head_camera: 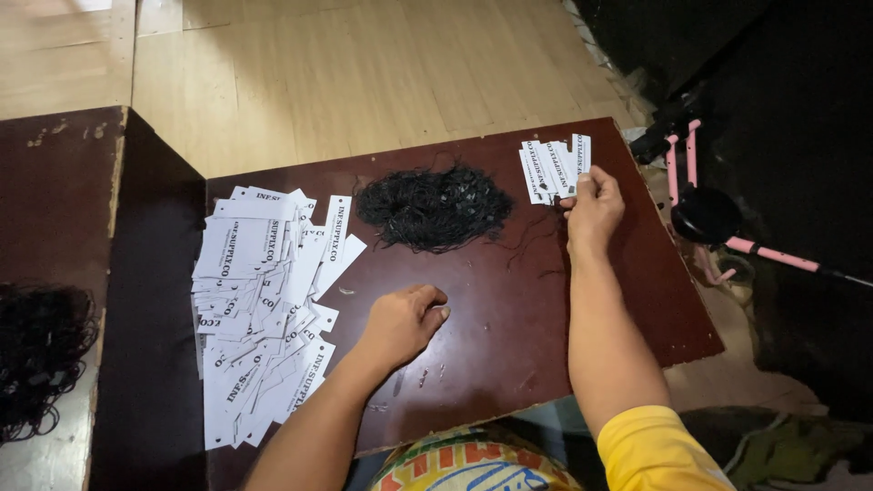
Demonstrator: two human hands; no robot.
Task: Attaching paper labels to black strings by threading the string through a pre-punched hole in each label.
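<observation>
- At the far left, on a second tabletop, a dark tangled mass of black string (41, 350) lies apart from the work.
- On the dark red-brown wooden table (509, 336), a big loose heap of white paper tags with black print (264, 309) is spread at the left side; to pick one cleanly, it is better to slide the top tag off the heap and not grab many.
- The left hand (405, 323) rests on the bare table just right of this heap, with fingers curled into a loose fist; I cannot tell if it holds something small inside.
- A pile of thin black strings (435, 207) lies in the middle at the far edge; one string should be pulled slowly so the rest do not tangle.
- The right hand (593, 211) pinches with narrow fingers the edge of a small neat stack of white tags (553, 168) at the far right corner; keeping these aligned helps.
- A pink scooter (705, 214) stands on the floor beside.
</observation>
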